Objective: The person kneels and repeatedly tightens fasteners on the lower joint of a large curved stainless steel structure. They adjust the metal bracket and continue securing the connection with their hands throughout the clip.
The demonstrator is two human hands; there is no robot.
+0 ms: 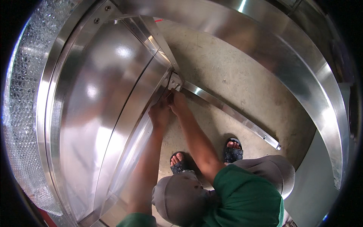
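Both my hands are together at a small bolted metal bracket (175, 82), where a square metal leg (230, 109) meets the frame of a large stainless steel cabinet-like body (102, 75). My left hand (160, 110) is closed just below the bracket, beside the frame's edge rail. Right against it, my right hand (177, 101) has its fingers curled up close to the bracket's lower bolt. Something thin may be between the fingers, but it is too small and too covered to name.
A broad steel rim (264, 53) arches across the top and right. Bubble wrap (26, 113) covers the far left side. My sandalled feet stand on the concrete floor (211, 56), below the leg. A grey panel (317, 170) is at the lower right.
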